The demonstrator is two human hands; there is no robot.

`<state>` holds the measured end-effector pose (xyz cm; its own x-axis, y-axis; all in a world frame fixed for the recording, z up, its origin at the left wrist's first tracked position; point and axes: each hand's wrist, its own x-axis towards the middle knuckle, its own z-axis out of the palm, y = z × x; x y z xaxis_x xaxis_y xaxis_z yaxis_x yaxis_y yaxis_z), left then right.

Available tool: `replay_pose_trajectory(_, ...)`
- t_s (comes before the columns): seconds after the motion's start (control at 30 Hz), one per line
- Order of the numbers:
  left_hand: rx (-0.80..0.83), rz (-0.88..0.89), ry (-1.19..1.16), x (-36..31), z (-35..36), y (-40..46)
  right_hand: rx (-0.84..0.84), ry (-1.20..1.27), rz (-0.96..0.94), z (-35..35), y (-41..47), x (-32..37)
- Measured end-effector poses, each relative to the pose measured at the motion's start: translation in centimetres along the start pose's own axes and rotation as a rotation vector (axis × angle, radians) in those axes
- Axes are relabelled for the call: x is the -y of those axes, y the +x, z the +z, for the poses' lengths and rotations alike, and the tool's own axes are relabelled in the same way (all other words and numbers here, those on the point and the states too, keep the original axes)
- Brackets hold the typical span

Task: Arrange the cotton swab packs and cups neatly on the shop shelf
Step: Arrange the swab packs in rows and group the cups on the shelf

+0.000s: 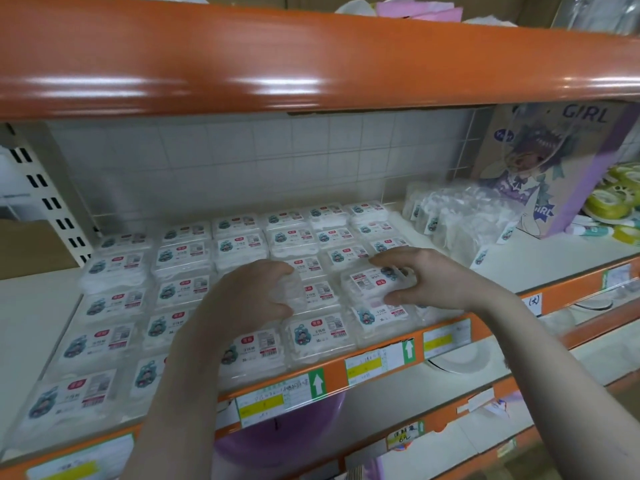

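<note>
- Cotton swab packs [242, 244] cover the shelf board [540, 258] in tidy rows, clear flat boxes with white labels facing up, running from the back wall to the orange front edge.
- One loose pack [375, 284] sits on top of the grid at the right, turned the other way round from its neighbours, its label upside down to us.
- The right hand [426, 278] is on that loose pack: fingers spread and curled over its far edge, thumb pressed against the near side, so it is clamped between them.
- The left hand [249, 292] hovers over the middle of the grid, fingers curled in around a crumpled clear pack [294, 289], thumb under, fingers over.
- Beside the grid, on the right, a heap of bagged swab packs [460, 216] lies on the same board, in soft clear wrappers, piled loosely and overlapping.
- Behind that heap a tall box [550, 168] with a cartoon girl printed on it leans against the wire grille.
- Further right, green-and-yellow tape rolls [613, 199] are stacked at the edge of view.
- Along the front rail [460, 327] run price tags [365, 365] with yellow strips and green arrow stickers.
- Below, on the next shelf down, a purple basin [277, 434] and a white plate [464, 358] peek out.
- Overhead, the orange beam [311, 64] of the upper shelf fills the top of the view.
</note>
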<state>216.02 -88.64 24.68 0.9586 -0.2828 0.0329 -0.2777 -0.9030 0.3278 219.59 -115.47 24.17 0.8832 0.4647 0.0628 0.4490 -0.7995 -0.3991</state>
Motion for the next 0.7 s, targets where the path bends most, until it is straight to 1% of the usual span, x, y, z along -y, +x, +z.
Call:
replay_pose_trajectory(0.03, 0.001, 0.000, -0.001, 0.1, 0.0, 0.0, 0.025, -0.007, 0.011, -0.2, 0.2, 0.1)
replay_pose_trajectory(0.1, 0.002, 0.001, 0.003, 0.2, 0.0, -0.1, 0.017, -0.063, 0.046, -0.3, 0.5, 0.4)
replay_pose_trajectory(0.13, 0.000, 0.002, 0.004, 0.2, 0.1, -0.1, -0.010, -0.137, 0.077, -0.1, 0.6, 0.5)
replay_pose_trajectory(0.2, -0.009, 0.003, 0.005, 0.3, 0.1, -0.1, -0.076, -0.367, 0.148, 0.6, 0.6, 1.0)
replay_pose_trajectory(0.23, -0.012, 0.004, 0.005, 0.3, 0.2, -0.1, -0.102, -0.448, 0.168, 0.9, 0.5, 1.3)
replay_pose_trajectory(0.27, -0.013, 0.005, 0.006, 0.2, 0.2, 0.0, -0.120, -0.476, 0.173, 1.2, 0.3, 1.6)
replay_pose_trajectory(0.33, -0.012, 0.005, 0.010, 0.2, 0.2, 0.0, -0.128, -0.455, 0.177, 1.3, 0.0, 2.2)
replay_pose_trajectory(0.4, -0.014, 0.008, 0.013, 0.2, 0.1, 0.0, -0.099, -0.423, 0.171, 0.7, -0.2, 2.2)
replay_pose_trajectory(0.43, -0.015, 0.010, 0.015, 0.2, 0.1, 0.0, -0.077, -0.359, 0.158, 0.3, -0.1, 1.9)
replay_pose_trajectory(0.5, -0.017, 0.013, 0.020, 0.2, 0.1, 0.1, 0.010, -0.114, 0.077, -0.7, 0.2, 1.3)
replay_pose_trajectory(0.57, -0.014, 0.014, 0.019, 0.2, 0.1, 0.1, 0.154, 0.081, -0.032, -1.7, 0.7, 1.0)
replay_pose_trajectory(0.63, -0.013, 0.017, 0.014, 0.1, 0.0, 0.1, 0.280, 0.140, -0.059, -2.3, 1.5, 0.7)
replay_pose_trajectory(0.7, -0.015, 0.022, 0.013, 0.1, 0.0, 0.1, 0.352, 0.135, -0.062, -2.6, 2.4, 0.3)
